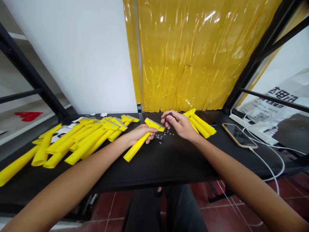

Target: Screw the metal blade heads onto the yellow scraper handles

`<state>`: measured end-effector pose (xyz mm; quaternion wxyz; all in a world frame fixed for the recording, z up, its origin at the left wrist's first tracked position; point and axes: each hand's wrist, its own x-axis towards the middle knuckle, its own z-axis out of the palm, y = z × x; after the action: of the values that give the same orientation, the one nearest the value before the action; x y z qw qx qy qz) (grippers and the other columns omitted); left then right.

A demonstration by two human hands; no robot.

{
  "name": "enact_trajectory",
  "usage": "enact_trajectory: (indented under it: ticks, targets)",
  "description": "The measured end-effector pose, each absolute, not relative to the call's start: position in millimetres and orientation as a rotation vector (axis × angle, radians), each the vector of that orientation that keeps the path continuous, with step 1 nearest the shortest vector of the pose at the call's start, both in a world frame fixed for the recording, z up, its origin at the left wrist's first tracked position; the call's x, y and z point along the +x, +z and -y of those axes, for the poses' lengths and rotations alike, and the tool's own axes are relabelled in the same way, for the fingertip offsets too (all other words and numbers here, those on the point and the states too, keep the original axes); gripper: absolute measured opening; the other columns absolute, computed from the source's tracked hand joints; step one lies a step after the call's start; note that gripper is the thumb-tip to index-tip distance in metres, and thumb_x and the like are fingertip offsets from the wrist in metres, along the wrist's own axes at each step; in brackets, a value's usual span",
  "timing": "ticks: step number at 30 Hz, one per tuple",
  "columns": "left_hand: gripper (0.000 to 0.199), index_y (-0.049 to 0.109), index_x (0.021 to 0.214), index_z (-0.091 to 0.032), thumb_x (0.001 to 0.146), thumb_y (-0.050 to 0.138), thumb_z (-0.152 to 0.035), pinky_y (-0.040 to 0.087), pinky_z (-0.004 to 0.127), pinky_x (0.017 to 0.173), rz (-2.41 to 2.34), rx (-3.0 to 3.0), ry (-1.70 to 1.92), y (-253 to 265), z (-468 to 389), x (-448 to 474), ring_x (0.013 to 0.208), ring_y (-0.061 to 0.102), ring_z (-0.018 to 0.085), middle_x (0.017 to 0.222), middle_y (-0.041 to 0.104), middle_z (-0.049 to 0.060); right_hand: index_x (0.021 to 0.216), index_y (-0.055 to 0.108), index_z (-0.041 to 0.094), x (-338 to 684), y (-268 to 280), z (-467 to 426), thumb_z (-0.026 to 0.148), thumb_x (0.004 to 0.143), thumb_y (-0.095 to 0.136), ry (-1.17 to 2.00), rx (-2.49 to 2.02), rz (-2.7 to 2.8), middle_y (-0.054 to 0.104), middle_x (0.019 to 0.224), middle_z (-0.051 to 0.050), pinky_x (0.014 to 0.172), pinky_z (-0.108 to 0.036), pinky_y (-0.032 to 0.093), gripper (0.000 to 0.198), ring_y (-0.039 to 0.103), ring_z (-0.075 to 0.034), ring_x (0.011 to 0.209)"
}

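Workshop: piled scrapers [70, 136], loose hardware [160, 142]

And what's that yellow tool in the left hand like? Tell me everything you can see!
The yellow tool has a long, smooth handle and a wider head set across it, like a lopsided T. It looks like plastic, with a grey, metal-looking strip along the head's far edge. The left hand grips it where handle and head meet, over the black table. The handle slants toward the person and left. The right hand holds a thin rod to the head's right end.

Black table [169, 167], white panel [91, 54], yellow sheeting [190, 61] (glossy), red tiled floor [212, 216]
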<state>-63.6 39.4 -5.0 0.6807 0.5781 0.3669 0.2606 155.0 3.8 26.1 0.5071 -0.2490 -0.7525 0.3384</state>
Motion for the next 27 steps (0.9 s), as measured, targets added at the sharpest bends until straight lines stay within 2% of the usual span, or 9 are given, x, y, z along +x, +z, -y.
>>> enact_trajectory:
  ticks: [4,7,10,13,16,20,24,27]
  targets:
    - [0.033,0.054,0.065,-0.016,0.078,0.079,-0.034,0.042,0.019,0.037,-0.795,1.288,0.525,2.6,-33.7,-62.5,0.047,0.044,0.008,0.056,0.045,-0.003,0.11,0.074,0.026,157.4,31.7,0.7,0.043,0.091,0.067,0.738,-0.635,1.837,0.063,0.112,-0.008,0.057,-0.027,0.049,0.027,0.059,-0.014,0.077]
    - [0.035,0.053,0.067,-0.016,0.077,0.08,-0.035,0.041,0.018,0.037,-0.777,1.261,0.461,8.3,-27.8,-61.9,0.048,0.043,0.008,0.058,0.043,-0.004,0.117,0.073,0.029,158.0,33.5,2.0,0.039,0.084,0.076,0.86,-0.639,1.768,0.067,0.097,-0.005,0.051,-0.024,0.045,0.035,0.056,-0.012,0.067]
    - [0.033,0.054,0.072,-0.015,0.076,0.08,-0.034,0.04,0.017,0.037,-0.728,1.23,0.437,9.9,-24.1,-62.7,0.049,0.043,0.007,0.064,0.045,-0.004,0.105,0.075,0.025,159.2,35.2,3.2,0.037,0.078,0.08,0.991,-0.627,1.704,0.069,0.087,-0.003,0.044,-0.022,0.042,0.03,0.052,-0.009,0.054]
    - [0.027,0.057,0.08,-0.015,0.079,0.078,-0.032,0.04,0.016,0.036,-0.669,1.21,0.398,8.4,-23.7,-64.7,0.048,0.04,0.006,0.065,0.043,-0.004,0.09,0.075,0.02,161.0,38.8,6.7,0.038,0.081,0.078,1.092,-0.562,1.766,0.068,0.084,-0.004,0.043,-0.023,0.043,0.02,0.058,-0.01,0.054]
    - [0.023,0.06,0.088,-0.015,0.083,0.075,-0.032,0.038,0.015,0.036,-0.632,1.202,0.372,7.0,-24.8,-66.5,0.046,0.037,0.006,0.063,0.039,-0.006,0.097,0.074,0.019,161.1,40.6,9.6,0.038,0.086,0.074,1.226,-0.487,1.871,0.067,0.083,-0.003,0.049,-0.025,0.049,0.022,0.06,-0.011,0.057]
    - [0.022,0.057,0.081,-0.016,0.085,0.072,-0.031,0.035,0.014,0.035,-0.63,1.196,0.396,7.1,-25.9,-66.8,0.046,0.036,0.005,0.062,0.04,-0.005,0.114,0.063,0.024,157.8,34.4,5.0,0.041,0.088,0.071,1.27,-0.406,1.746,0.066,0.085,0.0,0.049,-0.024,0.048,0.032,0.053,-0.008,0.052]
    - [0.022,0.054,0.077,-0.016,0.086,0.07,-0.028,0.035,0.014,0.036,-0.64,1.164,0.415,7.1,-26.3,-65.8,0.045,0.037,0.005,0.062,0.041,-0.005,0.099,0.061,0.023,156.3,29.2,-1.7,0.043,0.088,0.071,1.187,-0.468,1.63,0.067,0.087,-0.001,0.046,-0.023,0.046,0.025,0.049,-0.007,0.051]
    - [0.021,0.054,0.079,-0.016,0.086,0.07,-0.028,0.036,0.014,0.035,-0.646,1.146,0.425,5.0,-27.1,-64.8,0.044,0.037,0.005,0.062,0.042,-0.005,0.1,0.066,0.021,157.1,31.5,-1.1,0.047,0.093,0.063,1.163,-0.52,1.636,0.068,0.098,-0.005,0.042,-0.021,0.04,0.027,0.048,-0.007,0.053]
